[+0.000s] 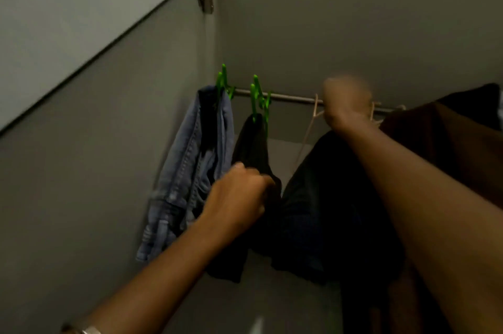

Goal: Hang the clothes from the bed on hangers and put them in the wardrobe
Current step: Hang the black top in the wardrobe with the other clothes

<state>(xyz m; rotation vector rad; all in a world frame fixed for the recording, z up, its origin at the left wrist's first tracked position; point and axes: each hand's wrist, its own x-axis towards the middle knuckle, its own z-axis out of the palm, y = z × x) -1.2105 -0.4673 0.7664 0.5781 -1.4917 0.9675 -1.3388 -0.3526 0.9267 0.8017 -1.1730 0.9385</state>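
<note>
Reaching into wardrobe (pixel 299 20): left hand (pixel 239 192) fingers curled, pinching black garment (pixel 253 148) hem; right hand (pixel 347 101) raised at rail (pixel 288 98), blurred, finger state indeterminable.

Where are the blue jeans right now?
In the head view the blue jeans hang at the left end of the wardrobe rail on a green hanger, by the wardrobe's left wall, with a black garment on their right.

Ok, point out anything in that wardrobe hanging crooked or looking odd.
The blue jeans hang bunched and lopsided from the green hanger at the rail's left end, crowded against the wardrobe wall. Nothing else stands out; the right side is blurred.
</note>
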